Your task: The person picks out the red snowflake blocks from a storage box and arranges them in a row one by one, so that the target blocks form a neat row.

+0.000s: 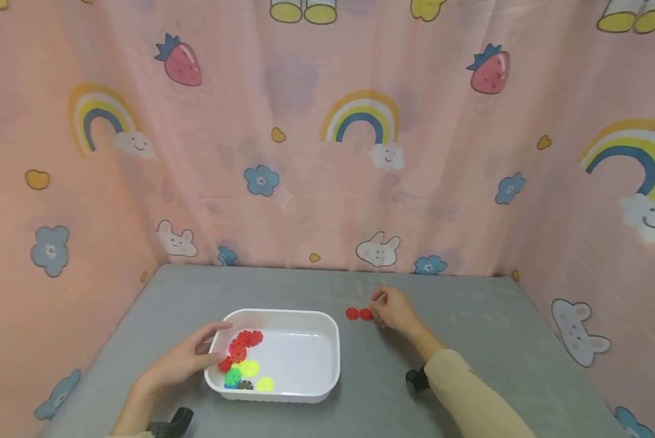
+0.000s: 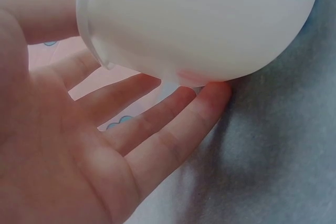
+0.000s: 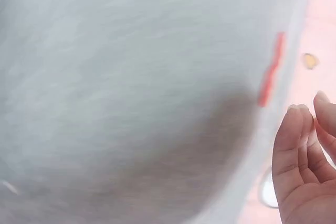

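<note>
My left hand (image 1: pixel 180 360) grips a white plastic tray (image 1: pixel 305 359) by its left rim. In the left wrist view the thumb lies over the rim, and the other fingertips touch the tray's outer wall (image 2: pixel 199 24). Two red snowflake discs (image 1: pixel 351 314) lie side by side on the table beyond the tray's right corner. Just right of them is my right hand (image 1: pixel 397 313), its fingers loosely bent. The right wrist view shows nothing between that thumb and the fingertips; the red discs appear edge-on there as a thin red strip (image 3: pixel 271 69).
Inside the tray, at its left end, are several red discs (image 1: pixel 238 350), yellow discs (image 1: pixel 264 384), a green disc (image 1: pixel 232 376) and a dark disc (image 1: pixel 245 385). A pink patterned curtain (image 1: pixel 305 213) borders the grey table (image 1: pixel 453 316) at the back and sides.
</note>
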Tool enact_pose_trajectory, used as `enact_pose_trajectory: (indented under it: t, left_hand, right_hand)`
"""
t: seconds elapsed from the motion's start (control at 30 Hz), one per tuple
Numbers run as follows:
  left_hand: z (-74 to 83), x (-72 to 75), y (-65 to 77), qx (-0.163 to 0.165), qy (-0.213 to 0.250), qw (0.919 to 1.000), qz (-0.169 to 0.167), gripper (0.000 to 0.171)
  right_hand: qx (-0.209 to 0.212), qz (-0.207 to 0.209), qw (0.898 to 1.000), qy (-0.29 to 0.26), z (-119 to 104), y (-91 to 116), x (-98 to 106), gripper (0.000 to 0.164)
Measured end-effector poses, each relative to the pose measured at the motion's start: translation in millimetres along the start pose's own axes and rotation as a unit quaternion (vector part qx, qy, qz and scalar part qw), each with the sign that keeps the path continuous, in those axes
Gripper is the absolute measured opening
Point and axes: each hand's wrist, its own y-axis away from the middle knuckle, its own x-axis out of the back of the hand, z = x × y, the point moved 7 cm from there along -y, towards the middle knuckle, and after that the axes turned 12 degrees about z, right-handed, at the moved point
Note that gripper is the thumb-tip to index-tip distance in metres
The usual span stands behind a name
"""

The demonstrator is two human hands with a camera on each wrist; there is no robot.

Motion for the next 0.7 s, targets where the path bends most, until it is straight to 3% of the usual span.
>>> enact_pose_trajectory:
  t: [0.27, 0.53, 0.7]
  left_hand:
    - [-0.2, 3.2, 1.1, -0.001, -0.007, 0.9999, 0.009, 0.073]
    - [-1.7, 2.4, 1.2, 0.011, -0.012, 0.9998, 0.012, 0.074]
    - [-0.2, 0.9, -0.5, 0.004, -0.005, 1.0000, 0.005, 0.072]
  right_hand:
    - [0.018, 0.014, 0.999, -0.029, -39, 2, 14, 0.018]
    - [0.046, 0.017, 0.995, -0.089, -92, 20, 28, 0.018]
    - [0.061, 0.041, 0.991, -0.108, -112, 31, 40, 0.018]
